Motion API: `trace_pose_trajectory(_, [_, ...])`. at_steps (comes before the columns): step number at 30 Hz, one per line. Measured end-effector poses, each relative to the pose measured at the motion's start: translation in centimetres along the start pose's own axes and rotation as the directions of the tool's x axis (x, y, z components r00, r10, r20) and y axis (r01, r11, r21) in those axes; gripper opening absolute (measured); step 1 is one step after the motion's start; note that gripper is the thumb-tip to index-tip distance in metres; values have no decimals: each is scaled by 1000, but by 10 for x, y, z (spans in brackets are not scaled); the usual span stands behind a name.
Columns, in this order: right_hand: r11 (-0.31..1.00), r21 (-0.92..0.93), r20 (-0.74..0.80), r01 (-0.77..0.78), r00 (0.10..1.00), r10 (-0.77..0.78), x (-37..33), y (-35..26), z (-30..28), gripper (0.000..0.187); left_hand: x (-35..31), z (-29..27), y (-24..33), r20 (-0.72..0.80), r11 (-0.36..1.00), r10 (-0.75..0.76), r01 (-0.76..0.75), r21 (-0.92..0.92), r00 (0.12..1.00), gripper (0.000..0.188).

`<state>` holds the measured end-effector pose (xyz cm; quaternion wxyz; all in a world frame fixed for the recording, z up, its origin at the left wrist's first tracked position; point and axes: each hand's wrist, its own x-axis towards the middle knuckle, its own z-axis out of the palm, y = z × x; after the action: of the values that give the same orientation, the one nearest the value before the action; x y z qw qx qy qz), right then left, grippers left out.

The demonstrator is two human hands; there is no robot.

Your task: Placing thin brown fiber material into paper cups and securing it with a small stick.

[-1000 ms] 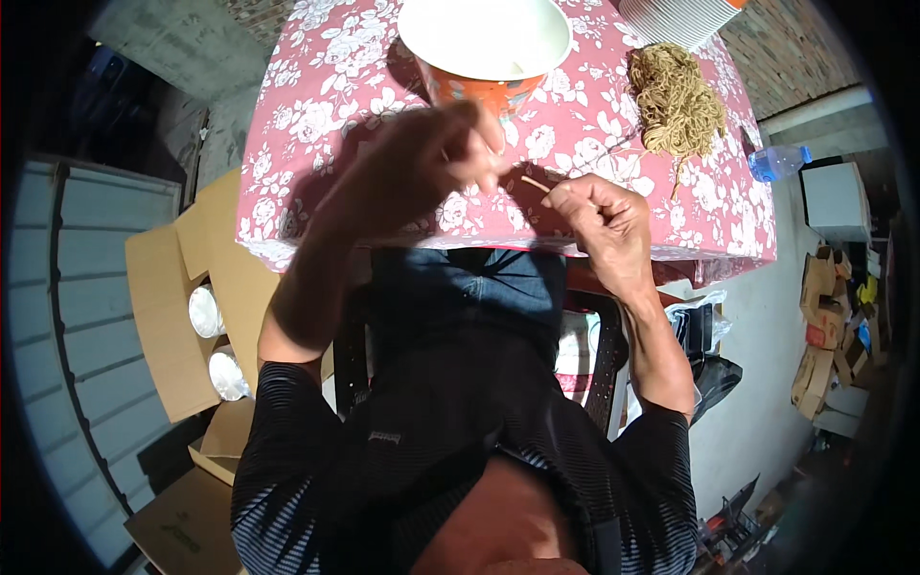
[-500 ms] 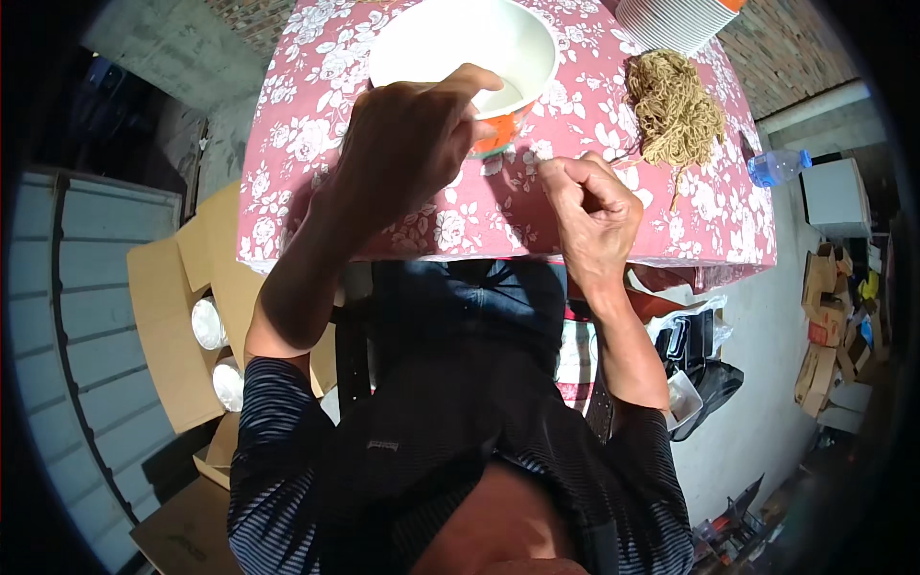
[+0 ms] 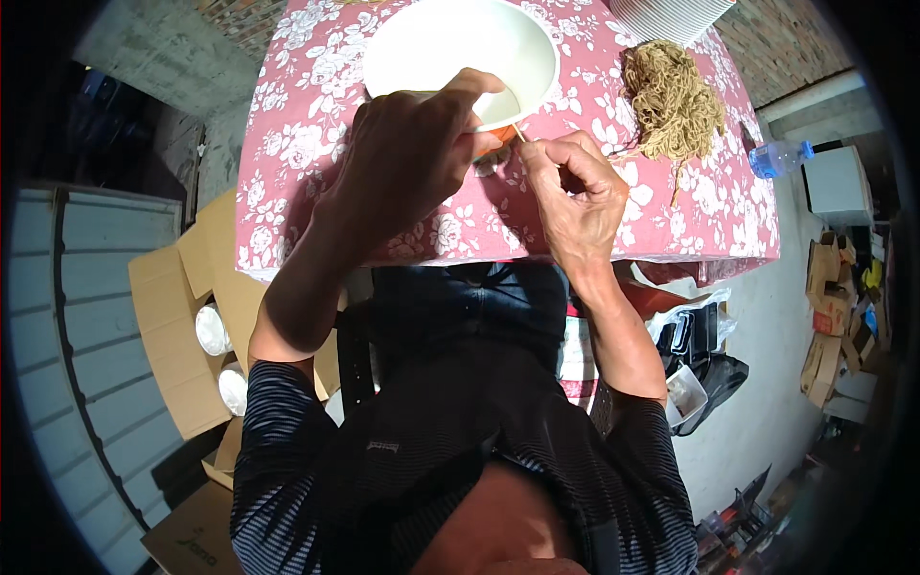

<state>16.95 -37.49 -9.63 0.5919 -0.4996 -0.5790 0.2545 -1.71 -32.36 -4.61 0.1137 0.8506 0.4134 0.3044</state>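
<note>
A large round tub [image 3: 527, 53], white inside with orange on its outer wall, is at the far middle of the table. My left hand [image 3: 407, 149] is closed on its near rim, thumb outside and fingers over the edge; most of the palm is in shadow. Just right of it, my right hand [image 3: 580, 192] pinches a thin, light cord [image 3: 518, 131] that runs up to the tub's rim. How the cord joins the rim is too small to tell. A tangled heap of tan cord [image 3: 671, 101] lies to the right of the tub.
A pink cloth with white flowers [image 3: 307, 149] covers the table. Stacked white tubs [image 3: 671, 17] are at the far right, and a plastic bottle [image 3: 779, 159] is beyond the right edge. Open cardboard boxes [image 3: 172, 326] stand on the left; a white bin [image 3: 685, 398] is low on the right.
My right hand has moved left and slightly away from me, up to the tub's rim, and the cord at its fingertips now shows. My left hand keeps its grip.
</note>
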Motion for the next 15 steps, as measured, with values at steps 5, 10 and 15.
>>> trace_pose_trajectory(5, [1000, 19, 4, -8, 1000, 8, 3, 3, 2, 7, 0, 3, -2, -1, 1000, 27, -27, -12, 1000, 48])
trace_pose_trajectory(10, [999, 12, -4, -31, 1000, 31, 5, 2, 4, 7, 0, 2, 0, -4, 998, 41, -41, -48, 999, 50])
trace_pose_trajectory(15, [1000, 17, 8, -20, 1000, 20, 9, 3, 6, 8, 1, -3, 1, 37, 987, 124, -120, -111, 992, 45])
